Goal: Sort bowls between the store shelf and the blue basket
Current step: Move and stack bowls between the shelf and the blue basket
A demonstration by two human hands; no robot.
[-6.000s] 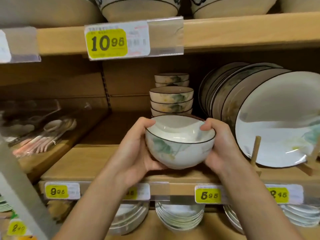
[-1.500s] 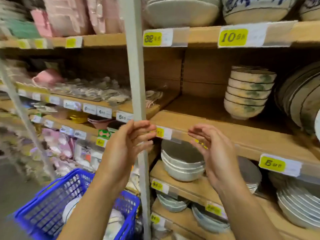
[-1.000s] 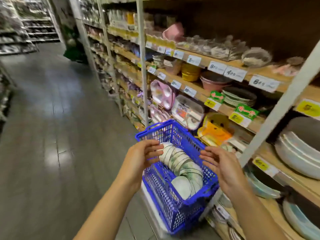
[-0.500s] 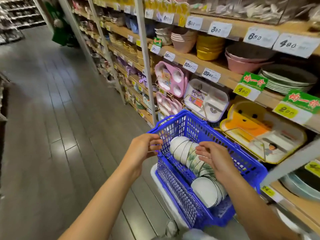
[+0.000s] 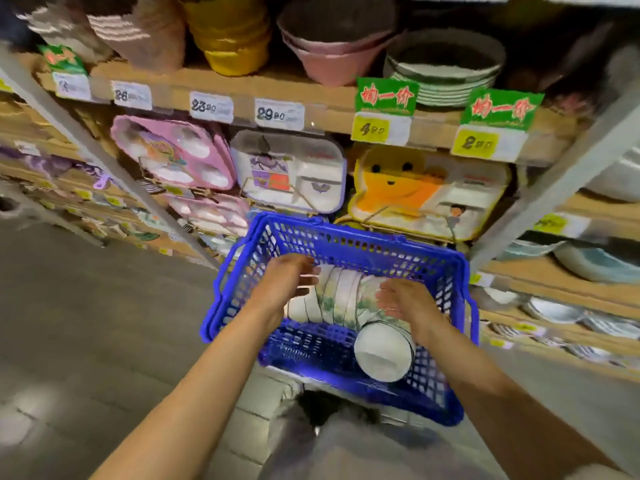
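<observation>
I am hovering left hand point(image 5: 284, 285) and right hand point(image 5: 407, 303), fingers loose, partly hiding blurred bowls point(image 5: 341, 299) lying in basket point(image 5: 346, 237).

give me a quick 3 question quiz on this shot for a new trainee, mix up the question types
1. True or false: the blue basket is empty.
2. The bowls in it are: A) stacked upright, B) nested in a row on their sides, C) scattered upside down.
3. Fill in: above the bowls, the left hand and right hand are both ____ (open or shut).
Key: 1 false; 2 B; 3 open.
</observation>
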